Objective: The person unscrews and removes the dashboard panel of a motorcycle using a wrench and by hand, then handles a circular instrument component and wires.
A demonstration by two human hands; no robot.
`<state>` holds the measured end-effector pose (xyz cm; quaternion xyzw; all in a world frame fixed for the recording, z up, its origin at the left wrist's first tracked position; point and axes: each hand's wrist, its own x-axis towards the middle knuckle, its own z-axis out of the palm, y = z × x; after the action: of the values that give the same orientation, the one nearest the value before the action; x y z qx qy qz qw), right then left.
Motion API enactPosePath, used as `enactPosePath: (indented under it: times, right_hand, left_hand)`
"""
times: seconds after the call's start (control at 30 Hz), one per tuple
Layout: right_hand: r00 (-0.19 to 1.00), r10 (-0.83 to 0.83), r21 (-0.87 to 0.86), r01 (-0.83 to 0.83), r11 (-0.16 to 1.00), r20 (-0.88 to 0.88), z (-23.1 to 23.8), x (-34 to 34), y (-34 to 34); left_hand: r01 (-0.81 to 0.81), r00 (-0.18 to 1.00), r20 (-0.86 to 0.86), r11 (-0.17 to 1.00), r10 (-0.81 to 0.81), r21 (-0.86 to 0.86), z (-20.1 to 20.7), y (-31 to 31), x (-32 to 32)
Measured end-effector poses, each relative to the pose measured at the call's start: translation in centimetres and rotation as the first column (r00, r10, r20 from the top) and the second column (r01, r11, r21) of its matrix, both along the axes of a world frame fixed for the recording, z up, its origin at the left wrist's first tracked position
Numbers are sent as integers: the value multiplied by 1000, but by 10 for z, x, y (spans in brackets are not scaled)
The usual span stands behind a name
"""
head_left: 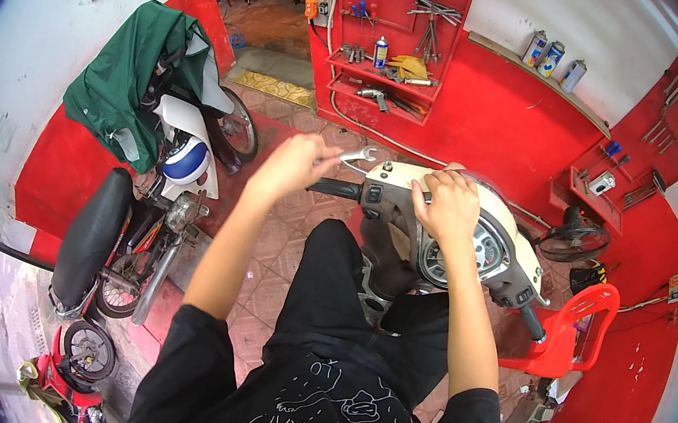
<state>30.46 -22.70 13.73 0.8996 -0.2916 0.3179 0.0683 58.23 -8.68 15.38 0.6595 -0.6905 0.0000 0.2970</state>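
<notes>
I straddle a scooter with a cream handlebar cover (516, 235) and a round gauge (484, 249). In my left hand (301, 164) is a silver open-end wrench (361, 155), its jaw pointing right beside the left end of the cover. Just under that hand is the black left handlebar grip (335, 188). My right hand (453, 201) grips the top of the cover above the gauge, with the thumb on the near side. Its fingertips bend over the far edge and are partly hidden. The right handlebar grip (532, 322) is untouched.
To the left stands a motorbike (87, 238) partly under a green cover (130, 73). A red tool rack (391, 73) and a shelf with spray cans (552, 58) line the far wall. On the right are a red plastic chair (575, 337) and a black fan (575, 238).
</notes>
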Motion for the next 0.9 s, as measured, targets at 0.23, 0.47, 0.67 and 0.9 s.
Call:
enactPosePath:
  times: [0.23,0.47,0.67,0.9]
  right_hand:
    - [1000,8,-5,-8,1000,-9,0,0,0]
    - [1000,3,-12,-3,1000,4,0,0,-1]
    - [1000,7,7,-7,1000,21,-2,0,-2]
    - [1000,5,-6,-4,1000,17,-1,0,-1]
  left_hand:
    - [-295,940,-195,954,281,-51,-19,19,-83]
    - [-395,914,-140,915,382,-82,-29,9,-109]
    - [-458,885,-130,887,448,-61,-29,8,-121]
    - [-447,889,-103,894,446,17,-22,-2,-126]
